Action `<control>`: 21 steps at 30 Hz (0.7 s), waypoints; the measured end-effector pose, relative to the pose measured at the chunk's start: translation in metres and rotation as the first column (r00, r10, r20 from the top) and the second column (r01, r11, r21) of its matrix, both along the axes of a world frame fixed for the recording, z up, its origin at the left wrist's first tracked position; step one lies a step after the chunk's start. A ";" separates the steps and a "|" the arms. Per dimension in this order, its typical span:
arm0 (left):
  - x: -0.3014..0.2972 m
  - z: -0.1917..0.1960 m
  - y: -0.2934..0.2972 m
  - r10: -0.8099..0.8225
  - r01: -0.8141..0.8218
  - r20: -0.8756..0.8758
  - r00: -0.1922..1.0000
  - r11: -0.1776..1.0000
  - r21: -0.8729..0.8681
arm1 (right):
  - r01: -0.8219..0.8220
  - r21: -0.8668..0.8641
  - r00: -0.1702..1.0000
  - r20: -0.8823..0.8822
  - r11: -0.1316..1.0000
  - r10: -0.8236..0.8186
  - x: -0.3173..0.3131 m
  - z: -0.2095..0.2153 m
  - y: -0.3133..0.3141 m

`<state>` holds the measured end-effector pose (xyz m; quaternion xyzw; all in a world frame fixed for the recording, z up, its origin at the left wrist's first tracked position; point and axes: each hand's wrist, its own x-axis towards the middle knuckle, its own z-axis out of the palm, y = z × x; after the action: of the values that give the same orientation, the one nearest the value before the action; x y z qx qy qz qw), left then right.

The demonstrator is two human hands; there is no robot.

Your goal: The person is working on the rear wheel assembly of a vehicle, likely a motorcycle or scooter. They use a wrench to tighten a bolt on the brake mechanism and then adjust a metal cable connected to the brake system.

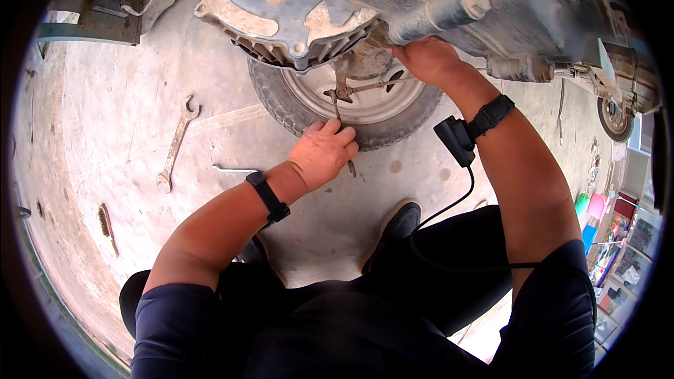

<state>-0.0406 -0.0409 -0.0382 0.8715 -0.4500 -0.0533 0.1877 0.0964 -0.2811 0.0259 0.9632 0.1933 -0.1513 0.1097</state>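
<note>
My left hand (325,152) is closed round a thin metal tool (338,109), which looks like a wrench. Its upper end meets a small lever and nut (342,91) on a spring-fitted brake rod (372,86). Behind lies a wheel with a black tyre (281,102) and a pale rim (312,88). Up and to the right, my right hand (430,61) reaches under a greasy metal casing (337,10). Its fingers are bent beside the wheel hub, with the tips partly hidden, so what they grip cannot be made out.
On the concrete floor to the left lie a large wrench (177,147), a bent metal rod (235,169) and a wire brush (107,228). A rusty metal frame (98,17) stands at upper left. Another wheel (614,118) and a shelf of colourful goods (618,238) show far right.
</note>
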 end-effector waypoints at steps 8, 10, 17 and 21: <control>0.005 0.004 0.018 0.050 -0.055 -0.024 0.998 0.955 -0.290 | 0.046 0.084 0.998 -0.047 0.995 -0.042 0.000 0.001 0.005; 0.005 0.006 0.021 0.091 -0.093 -0.020 0.996 0.941 -0.327 | 0.032 0.094 0.999 -0.022 0.995 -0.030 0.000 0.000 0.003; -0.002 -0.004 0.030 0.121 -0.170 -0.138 0.983 0.886 -0.431 | 0.037 -0.023 0.996 -0.086 0.999 -0.039 0.001 0.005 0.009; 0.041 0.007 0.033 0.404 -0.763 -0.667 0.626 0.491 -0.419 | 0.023 -0.032 0.997 -0.076 0.999 -0.025 0.002 0.003 0.005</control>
<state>0.0008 -0.0079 -0.0309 0.7983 -0.0368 -0.0332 0.6002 0.0988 -0.2762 0.0284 0.9571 0.1834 -0.1923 0.1156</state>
